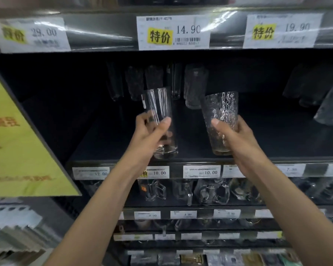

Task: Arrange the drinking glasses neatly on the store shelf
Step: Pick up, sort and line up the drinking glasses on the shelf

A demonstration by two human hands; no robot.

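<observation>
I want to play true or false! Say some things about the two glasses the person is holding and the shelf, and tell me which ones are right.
1. Each hand holds one glass. True: the left hand holds the smooth glass, the right hand holds the bumpy glass.
2. The bumpy glass is in the left hand. False: it is in the right hand.
3. Both held glasses are full of water. False: both look empty.
4. More glasses stand at the back of the shelf. True.
5. The middle price tag above reads 14.90. True.
</observation>
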